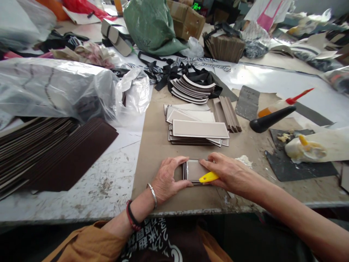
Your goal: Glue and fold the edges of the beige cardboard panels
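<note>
My left hand [167, 178] pinches the left end of a small stack of grey, brown-edged cardboard pieces [195, 170] lying on the brown paper sheet [152, 145]. My right hand [226, 173] covers the stack's right end, its fingers closed on a yellow plastic tool [208, 177] pressed along the stack's near edge. Just beyond lies a larger pile of grey rectangular panels [199, 129].
Dark brown boards [54, 153] are fanned out at the left beside a clear plastic bag [54, 87]. Curved strips [192, 89] are stacked further back. At the right lie a black-handled tool [271, 119], a glue bottle with a red tip [283, 103] and a glue-smeared dark mat [300, 169].
</note>
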Available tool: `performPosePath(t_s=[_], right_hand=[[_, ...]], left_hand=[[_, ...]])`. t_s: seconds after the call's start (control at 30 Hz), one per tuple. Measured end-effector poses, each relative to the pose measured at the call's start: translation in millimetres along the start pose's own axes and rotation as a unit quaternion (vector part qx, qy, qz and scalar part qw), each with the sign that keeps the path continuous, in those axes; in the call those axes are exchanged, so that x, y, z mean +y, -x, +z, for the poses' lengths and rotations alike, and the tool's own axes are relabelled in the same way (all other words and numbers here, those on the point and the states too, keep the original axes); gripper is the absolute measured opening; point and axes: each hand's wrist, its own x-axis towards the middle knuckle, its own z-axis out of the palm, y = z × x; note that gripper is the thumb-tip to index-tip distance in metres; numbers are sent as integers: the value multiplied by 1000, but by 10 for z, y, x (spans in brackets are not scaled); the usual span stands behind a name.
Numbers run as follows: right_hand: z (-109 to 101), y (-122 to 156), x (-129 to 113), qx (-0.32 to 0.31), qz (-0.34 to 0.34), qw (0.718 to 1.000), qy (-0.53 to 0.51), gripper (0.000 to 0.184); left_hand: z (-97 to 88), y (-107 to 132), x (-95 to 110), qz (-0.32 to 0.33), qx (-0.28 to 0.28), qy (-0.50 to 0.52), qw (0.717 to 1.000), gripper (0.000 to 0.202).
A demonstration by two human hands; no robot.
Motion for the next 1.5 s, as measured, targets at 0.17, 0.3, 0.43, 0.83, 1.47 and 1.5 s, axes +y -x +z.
performPosePath(t_s=[0.17,0.3,0.43,0.83,1.47,1.5], right_hand=[[10,3,12,-4,4,1000,-10,40],[25,8,2,7,11,1000,-8,39],[39,-1,-8,11,19,1000,-9,37],[59,-18,-27,11,26,999,15,35],[318,925,433,165,155,974,-29,37],[342,920,454,164,158,972,-52,38]], left_hand=[[4,0,1,4,8,4,1000,64],[4,7,2,9,12,-1,1000,63],[-9,7,11,20,8,-7,1000,60],[14,34,-32,129,12,-119,984,34],[-1,38,-63,169,21,-152,974,32],[0,39,-66,172,23,-152,973,32]])
